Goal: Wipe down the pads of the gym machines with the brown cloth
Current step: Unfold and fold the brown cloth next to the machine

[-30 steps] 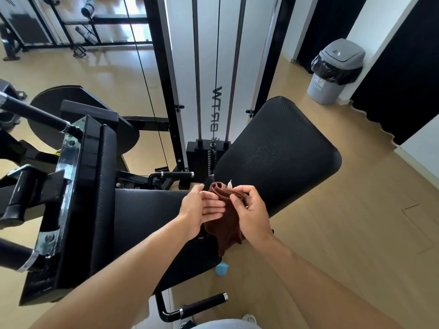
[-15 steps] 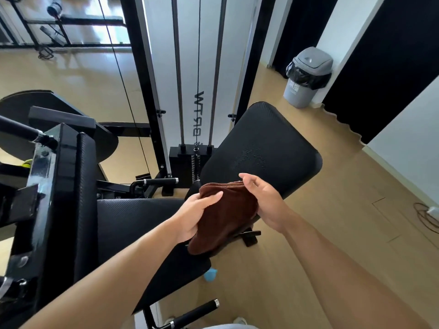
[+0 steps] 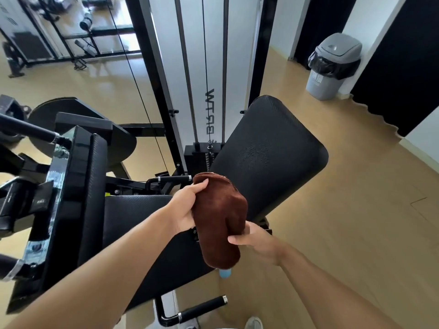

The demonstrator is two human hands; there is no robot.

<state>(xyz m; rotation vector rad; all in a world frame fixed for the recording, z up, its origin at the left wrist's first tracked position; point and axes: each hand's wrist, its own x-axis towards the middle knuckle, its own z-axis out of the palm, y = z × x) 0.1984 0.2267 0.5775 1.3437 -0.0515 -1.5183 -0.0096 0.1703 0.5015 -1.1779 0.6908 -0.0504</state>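
From the head camera, the soft, dark-brown terry cloth (image 3: 219,224) no longer sits bunched and then spread between two hands at the same height, as it did a second and half a second ago; it now hangs as a long folded pad, its top by the inner edge of the broad black textured back pad (image 3: 268,157) and its bottom dangling past the front of the flat black seat pad (image 3: 142,222). The right hand (image 3: 255,241) has dropped from the cloth's upper right edge to its lower right side, while the left hand (image 3: 185,210) has stayed at the upper left. That reads as the cloth being refolded and readied rather than used — no part of it looks pressed flat on either pad, so wiping here seems not yet begun. The left forearm reaches in from the lower left, with the fingers curled over the cloth's top corner and gripping it. The right forearm comes up from the lower right, the hand turned so the thumb lies across the cloth's front and the fingers tuck behind — a pinch on the lower edge. Off to the right, well apart from the machine, a grey plastic swing-lid bin with a black liner (image 3: 332,65) stands by the wall.
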